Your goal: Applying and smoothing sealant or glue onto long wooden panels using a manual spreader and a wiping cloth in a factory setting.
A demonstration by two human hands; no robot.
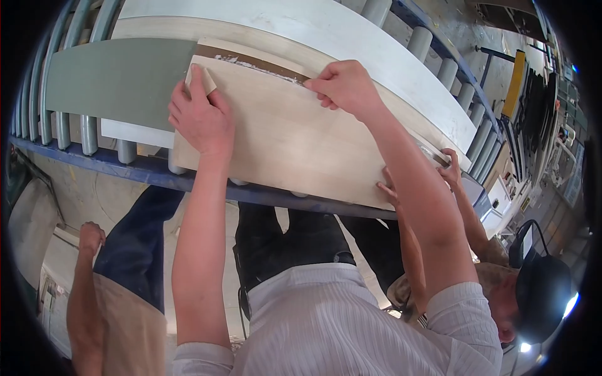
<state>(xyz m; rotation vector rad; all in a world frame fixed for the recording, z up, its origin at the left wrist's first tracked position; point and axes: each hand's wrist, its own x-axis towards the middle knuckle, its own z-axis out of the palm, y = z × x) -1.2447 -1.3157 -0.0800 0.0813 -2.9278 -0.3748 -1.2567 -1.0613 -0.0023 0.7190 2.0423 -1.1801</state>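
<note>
A light wood-grain panel (282,131) lies in front of me, with a brown strip (251,64) along its far edge that carries white, flaky residue. My left hand (204,116) is at the panel's far left corner, its fingers closed around a small beige piece (210,80) that sticks out by the thumb. Whether this piece is loose or part of the panel I cannot tell. With fingertips pinched, my right hand (345,88) is at the right end of the residue; what lies between those fingertips is hidden.
Beneath the panel are more boards, among them a white board (401,69) and a grey-green board (119,75), on a roller conveyor (91,135) with a blue rail. A co-worker's hands (450,170) touch the panels at right. Another person stands at left.
</note>
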